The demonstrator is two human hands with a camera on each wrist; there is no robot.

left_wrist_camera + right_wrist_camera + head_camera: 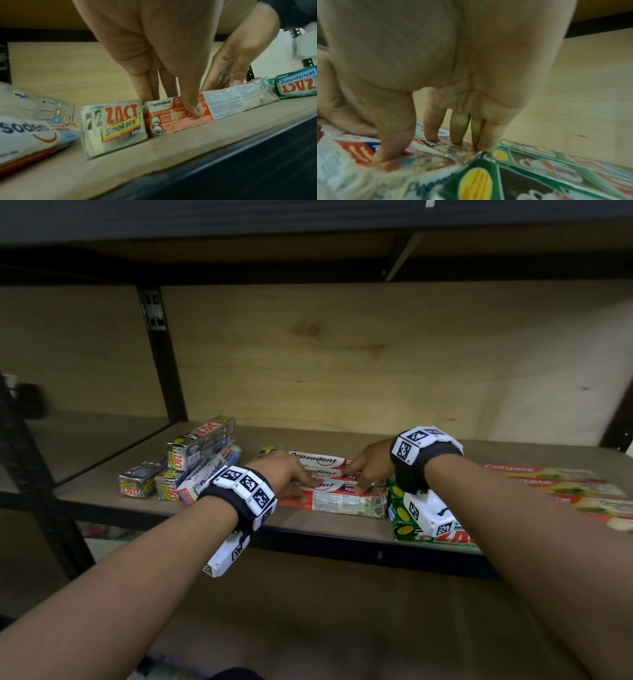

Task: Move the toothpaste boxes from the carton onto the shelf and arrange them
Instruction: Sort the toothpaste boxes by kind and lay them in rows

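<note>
A plastic-wrapped pack of red and white Pepsodent boxes (337,491) lies flat near the front of the wooden shelf (318,523). My left hand (303,489) grips its left end. In the left wrist view the thumb (194,108) presses on the pack's front face (173,120) and the fingers (145,88) reach over the top. My right hand (363,479) rests on the pack's right end. Its straight fingertips (457,140) touch the top of the wrapped pack (351,169). The carton is not in view.
A loose heap of ZACT and Pepsodent boxes (193,463) lies to the left, a ZACT Smokers box (113,128) right beside the pack. Green ZACT boxes (406,522) sit under my right wrist. Colgate boxes (555,484) lie further right. A black post (161,354) stands behind.
</note>
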